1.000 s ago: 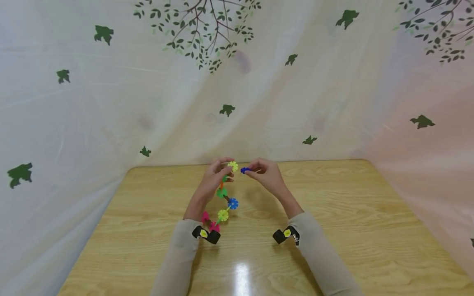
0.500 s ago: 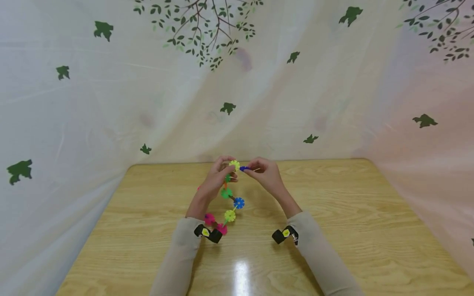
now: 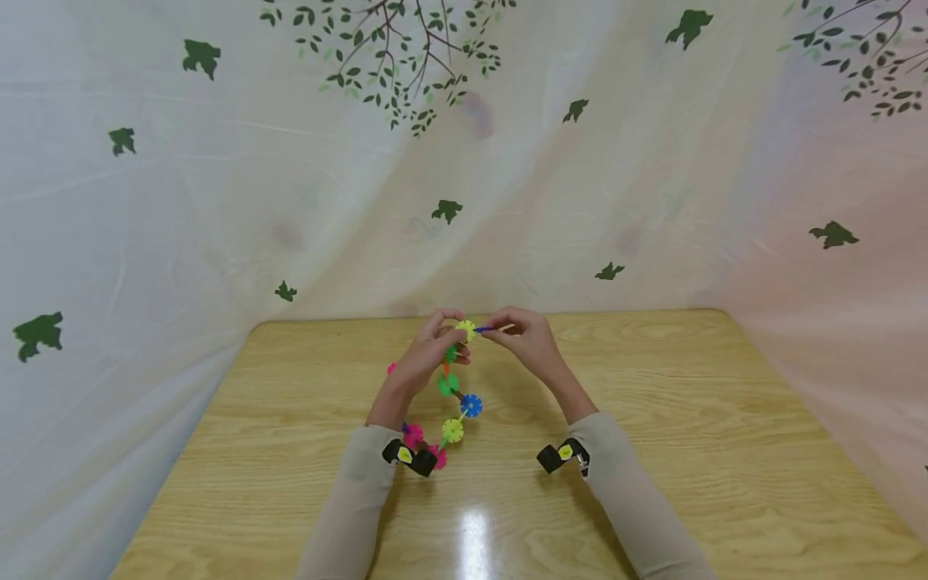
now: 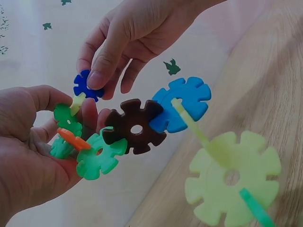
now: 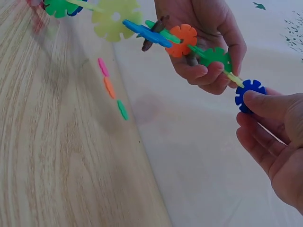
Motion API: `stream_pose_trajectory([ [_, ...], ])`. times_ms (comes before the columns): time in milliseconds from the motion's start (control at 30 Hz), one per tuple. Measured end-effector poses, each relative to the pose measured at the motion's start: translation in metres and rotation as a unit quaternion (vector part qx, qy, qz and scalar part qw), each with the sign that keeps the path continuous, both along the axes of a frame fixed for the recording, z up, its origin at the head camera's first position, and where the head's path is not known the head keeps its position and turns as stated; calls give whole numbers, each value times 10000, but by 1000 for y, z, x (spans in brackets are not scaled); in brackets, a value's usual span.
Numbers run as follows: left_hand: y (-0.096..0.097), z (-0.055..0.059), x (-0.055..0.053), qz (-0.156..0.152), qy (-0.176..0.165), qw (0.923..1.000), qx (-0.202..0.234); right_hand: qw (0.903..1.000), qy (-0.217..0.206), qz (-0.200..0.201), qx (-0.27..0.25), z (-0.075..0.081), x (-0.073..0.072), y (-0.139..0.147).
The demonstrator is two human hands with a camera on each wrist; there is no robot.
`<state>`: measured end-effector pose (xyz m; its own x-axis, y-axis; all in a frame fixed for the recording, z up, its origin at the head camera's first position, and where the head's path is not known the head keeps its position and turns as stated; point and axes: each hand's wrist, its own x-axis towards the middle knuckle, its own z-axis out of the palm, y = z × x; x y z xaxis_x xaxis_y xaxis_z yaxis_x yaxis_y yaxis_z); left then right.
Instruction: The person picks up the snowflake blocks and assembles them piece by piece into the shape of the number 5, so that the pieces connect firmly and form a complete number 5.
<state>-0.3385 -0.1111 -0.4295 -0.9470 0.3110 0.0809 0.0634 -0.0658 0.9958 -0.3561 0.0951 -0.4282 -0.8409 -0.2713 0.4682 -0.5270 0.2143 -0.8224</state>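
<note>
My left hand (image 3: 423, 358) pinches a yellow notched disc (image 3: 467, 329) at the top end of a chain of interlocking plastic snowflake discs. Below it hang a green disc (image 4: 67, 119), an orange one (image 4: 74, 139), a brown one (image 4: 135, 130), a light blue one (image 3: 471, 405) and another yellow disc (image 3: 453, 430). The lower end of the chain, with pink discs (image 3: 413, 436), passes behind the left wrist. Between thumb and fingers, my right hand (image 3: 529, 338) pinches a dark blue disc (image 5: 248, 96). Its edge meets the yellow disc's rim; how deep the notches engage cannot be told.
Loose pink (image 5: 103, 67), orange (image 5: 109, 88) and green (image 5: 122, 109) discs lie in a row on the wooden table (image 3: 652, 451). The head view shows just a bit of pink beside the left wrist. A pale leaf-printed curtain (image 3: 348, 201) stands behind the table's far edge.
The dark blue disc and the yellow disc, first apart, have come together at their edges. My left hand and the chain have shifted slightly right. The dark blue disc now appears edge-on.
</note>
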Motion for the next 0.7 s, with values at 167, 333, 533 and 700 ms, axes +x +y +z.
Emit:
stream_pose_trajectory([
  [167,2,0,0,-61,7,10000,21,9999,-3,91,109,2,1,2],
  [333,4,1,3,-2,-2,10000,47,9997,-16,92,222,3,2,2],
  [533,4,0,4,31,-13,9999,149,9996,-113,210,157,3,2,3],
  [700,3,1,4,87,40,9997,221,9997,21,201,-127,3,5,1],
])
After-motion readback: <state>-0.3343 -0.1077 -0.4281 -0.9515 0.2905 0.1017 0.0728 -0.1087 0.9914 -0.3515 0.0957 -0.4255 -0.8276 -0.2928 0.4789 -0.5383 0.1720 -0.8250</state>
